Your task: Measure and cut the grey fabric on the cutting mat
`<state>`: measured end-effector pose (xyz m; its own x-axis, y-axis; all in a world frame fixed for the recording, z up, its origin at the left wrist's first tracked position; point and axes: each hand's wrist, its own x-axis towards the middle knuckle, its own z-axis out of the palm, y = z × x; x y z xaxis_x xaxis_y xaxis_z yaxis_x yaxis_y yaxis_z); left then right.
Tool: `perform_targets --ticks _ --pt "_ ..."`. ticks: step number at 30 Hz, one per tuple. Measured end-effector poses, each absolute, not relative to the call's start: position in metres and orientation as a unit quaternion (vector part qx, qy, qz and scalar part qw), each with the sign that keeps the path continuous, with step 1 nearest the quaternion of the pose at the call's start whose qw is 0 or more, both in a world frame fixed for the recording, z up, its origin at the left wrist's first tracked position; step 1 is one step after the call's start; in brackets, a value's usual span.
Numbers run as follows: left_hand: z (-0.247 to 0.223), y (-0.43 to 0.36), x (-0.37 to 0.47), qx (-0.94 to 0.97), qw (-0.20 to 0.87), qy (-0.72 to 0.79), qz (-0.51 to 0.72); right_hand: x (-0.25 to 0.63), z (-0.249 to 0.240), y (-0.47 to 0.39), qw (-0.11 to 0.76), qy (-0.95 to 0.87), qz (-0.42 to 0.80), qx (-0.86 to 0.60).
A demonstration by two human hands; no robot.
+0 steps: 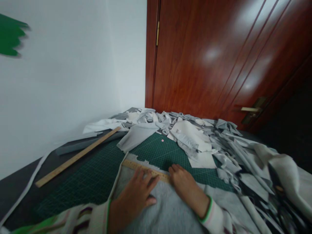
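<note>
A short wooden ruler lies across grey fabric near the fabric's ragged far edge. My left hand rests on the fabric with its fingers spread, the fingertips touching the ruler. At the ruler's right end is my right hand, its fingers curled over it; the fingertips are partly hidden. Under the fabric spreads a green cutting mat with grid lines.
A long wooden strip lies slantwise on the left. Grey and white fabric scraps pile along the back and right. Dark-handled scissors are blurred at right. Behind stand a white wall and a brown door.
</note>
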<state>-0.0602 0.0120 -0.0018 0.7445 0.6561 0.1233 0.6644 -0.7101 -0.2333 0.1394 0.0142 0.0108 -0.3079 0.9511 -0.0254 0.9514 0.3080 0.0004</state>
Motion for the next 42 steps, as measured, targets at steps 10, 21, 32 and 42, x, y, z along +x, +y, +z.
perform_targets --ticks 10,21,32,42 --pt "-0.014 -0.007 -0.017 -0.904 0.099 -0.416 0.016 0.151 0.008 0.011 -0.018 0.834 0.003 0.551" --pt "-0.017 -0.015 -0.006 -0.902 0.055 -0.426 -0.044 0.158 0.006 0.010 -0.054 0.842 0.003 0.537" --pt "-0.011 -0.016 -0.005 -0.907 0.070 -0.411 -0.050 0.158 0.010 0.008 -0.054 0.840 -0.009 0.540" --pt "-0.028 -0.023 0.003 -0.904 0.075 -0.409 -0.101 0.165 0.013 0.016 -0.053 0.852 -0.015 0.521"
